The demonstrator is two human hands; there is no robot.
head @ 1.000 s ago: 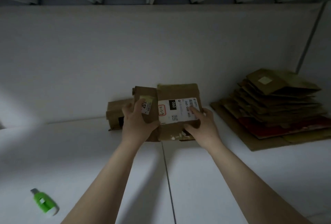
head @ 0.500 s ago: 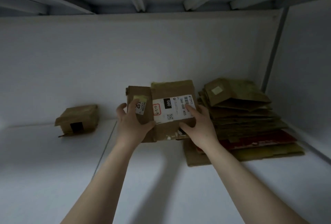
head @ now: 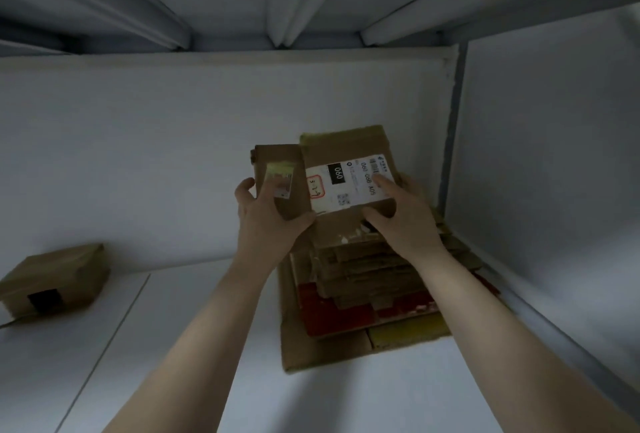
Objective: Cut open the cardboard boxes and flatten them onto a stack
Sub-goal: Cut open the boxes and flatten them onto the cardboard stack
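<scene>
at the lower left of the frame a small closed cardboard box [head: 52, 282] sits on the white table [head: 173, 346], well apart from the hands and, by its full shape, not yet cut open. moving toward the centre, the left hand [head: 266, 221] grasps the narrow left flap of the flattened box [head: 346, 169], fingers curled over its face and thumb along the lower edge. the flattened box is held up in the middle of the frame, just above the stack, its white shipping label [head: 349, 183] facing the camera. the right hand [head: 405, 221] grasps the right side, fingers pressed on the label and thumb pinching the lower edge. the piece looks light and fairly stiff, but it probably hinges at its creases, so holding both side edges seems the sound grip; the torn lower edge and bits of tape look weak and poor to pull on. below, at centre right, the stack [head: 363, 277] of flattened cardboard lies uneven, with a red sheet near the bottom, and it could slide if the new piece lands off centre. at the right the grey side panel [head: 554, 155] stands just beside the stack and leaves the right hand little room.
</scene>
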